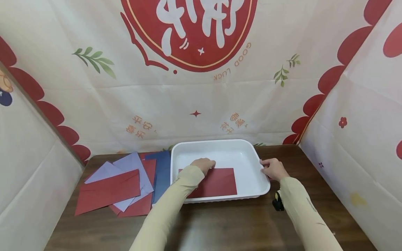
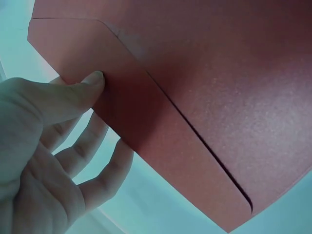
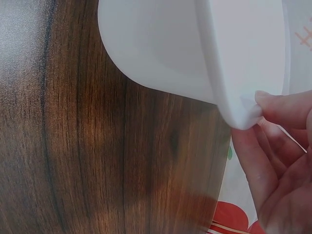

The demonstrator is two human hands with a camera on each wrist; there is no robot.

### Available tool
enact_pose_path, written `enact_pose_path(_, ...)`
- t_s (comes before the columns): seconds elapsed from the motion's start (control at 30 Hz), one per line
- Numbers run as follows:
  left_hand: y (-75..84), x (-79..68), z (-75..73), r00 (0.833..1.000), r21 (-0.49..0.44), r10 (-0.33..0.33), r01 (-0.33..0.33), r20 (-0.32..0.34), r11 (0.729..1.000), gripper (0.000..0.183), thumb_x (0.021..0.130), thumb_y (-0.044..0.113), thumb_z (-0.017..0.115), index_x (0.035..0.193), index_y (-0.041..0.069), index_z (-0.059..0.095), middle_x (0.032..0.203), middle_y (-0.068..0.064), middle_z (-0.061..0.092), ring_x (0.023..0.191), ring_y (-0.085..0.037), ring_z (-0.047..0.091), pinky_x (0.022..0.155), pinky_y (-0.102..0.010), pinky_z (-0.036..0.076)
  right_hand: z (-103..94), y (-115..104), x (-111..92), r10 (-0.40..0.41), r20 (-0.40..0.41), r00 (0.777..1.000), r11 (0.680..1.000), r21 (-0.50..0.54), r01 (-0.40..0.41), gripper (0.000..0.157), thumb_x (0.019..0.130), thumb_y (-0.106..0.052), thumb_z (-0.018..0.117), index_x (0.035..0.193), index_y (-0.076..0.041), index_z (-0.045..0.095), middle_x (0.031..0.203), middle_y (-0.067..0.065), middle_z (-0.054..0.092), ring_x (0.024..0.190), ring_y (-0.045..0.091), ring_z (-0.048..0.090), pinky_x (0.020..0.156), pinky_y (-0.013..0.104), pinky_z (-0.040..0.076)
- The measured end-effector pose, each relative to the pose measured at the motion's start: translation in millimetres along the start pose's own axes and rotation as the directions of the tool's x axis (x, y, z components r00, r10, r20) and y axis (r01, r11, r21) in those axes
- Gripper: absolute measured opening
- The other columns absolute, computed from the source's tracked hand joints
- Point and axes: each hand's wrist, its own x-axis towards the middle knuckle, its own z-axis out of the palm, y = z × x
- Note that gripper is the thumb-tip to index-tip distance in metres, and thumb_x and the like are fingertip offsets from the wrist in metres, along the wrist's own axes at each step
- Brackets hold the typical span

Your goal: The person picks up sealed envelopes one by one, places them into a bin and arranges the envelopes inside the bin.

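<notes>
In the head view a white tray (image 1: 248,174) stands at the back of the brown table. Inside its front part is a red envelope (image 1: 220,183), partly hidden behind the left sleeve. My left hand (image 1: 204,165) reaches over the tray and pinches that envelope by its flap edge. The left wrist view has the thumb on top of the envelope (image 2: 195,87) and the other fingers below it. At the tray's right end my right hand (image 1: 274,169) grips the rim, its thumb and fingers on either side of the white edge (image 3: 239,112).
Red envelopes (image 1: 108,191), lilac envelopes (image 1: 133,165) and a dark blue envelope (image 1: 161,170) overlap in a loose heap left of the tray. A small black and yellow object (image 1: 277,201) lies by the right forearm. Printed cloth walls (image 1: 194,101) enclose the table.
</notes>
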Motion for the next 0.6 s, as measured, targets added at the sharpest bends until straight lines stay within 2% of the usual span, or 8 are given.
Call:
enact_pose_path(0.07, -2.1, 3.5, 2.3, 1.000, 0.021, 0.001, -0.001, -0.002, 1.000, 0.026, 0.083, -0.002, 0.057, 0.102, 0.015, 0.060, 0.086, -0.001, 0.061, 0.073, -0.012, 0.052, 0.067, -0.023, 0.042, -0.6, -1, 2, -0.007, 0.001, 1.000, 1.000, 0.000, 0.007, 0.047, 0.084, -0.005, 0.059, 0.128, 0.004, 0.046, 0.095, 0.020, 0.057, 0.074, 0.023, 0.052, 0.064, 0.034, 0.053)
enact_pose_path(0.1, -3.3, 5.9, 4.2, 1.000, 0.080, 0.031, -0.031, -0.005, 0.996, 0.031, 0.081, -0.005, 0.058, 0.104, 0.016, 0.060, 0.088, 0.000, 0.061, 0.074, -0.012, 0.052, 0.067, -0.022, 0.043, -0.8, -1, 3, -0.009, 0.003, 1.000, 1.000, 0.000, 0.009, 0.047, 0.084, -0.005, 0.059, 0.128, 0.005, 0.046, 0.093, 0.019, 0.057, 0.074, 0.023, 0.052, 0.064, 0.034, 0.053)
enact_pose_path(0.3, -4.8, 14.4, 16.0, 0.999, 0.111, 0.050, -0.049, 0.000, 0.993, 0.029, 0.080, -0.003, 0.061, 0.101, 0.017, 0.060, 0.086, 0.001, 0.058, 0.071, -0.012, 0.049, 0.062, -0.021, 0.039, -1.5, 0, 4, -0.017, 0.011, 1.000, 1.000, -0.003, 0.017, 0.046, 0.084, -0.005, 0.060, 0.126, 0.007, 0.047, 0.087, 0.018, 0.056, 0.072, 0.022, 0.052, 0.062, 0.033, 0.053)
enact_pose_path(0.47, -5.3, 16.3, 23.3, 0.999, 0.134, 0.050, -0.049, -0.001, 0.990, 0.025, 0.080, 0.001, 0.063, 0.099, 0.017, 0.059, 0.083, 0.001, 0.058, 0.070, -0.011, 0.048, 0.062, -0.020, 0.038, -3.1, -2, 5, -0.006, 0.018, 1.000, 1.000, 0.005, 0.006, 0.047, 0.085, -0.006, 0.059, 0.128, 0.006, 0.045, 0.100, 0.024, 0.056, 0.075, 0.024, 0.053, 0.065, 0.035, 0.053)
enact_pose_path(0.6, -5.1, 15.7, 25.7, 0.999, 0.110, 0.031, -0.035, 0.042, 0.993, 0.027, 0.081, 0.001, 0.061, 0.102, 0.017, 0.059, 0.087, 0.001, 0.058, 0.073, -0.010, 0.048, 0.064, -0.020, 0.038, -3.9, -3, 3, -0.005, 0.029, 1.000, 1.000, 0.005, 0.004, 0.047, 0.085, -0.007, 0.059, 0.128, 0.006, 0.044, 0.104, 0.025, 0.055, 0.076, 0.024, 0.054, 0.066, 0.036, 0.053)
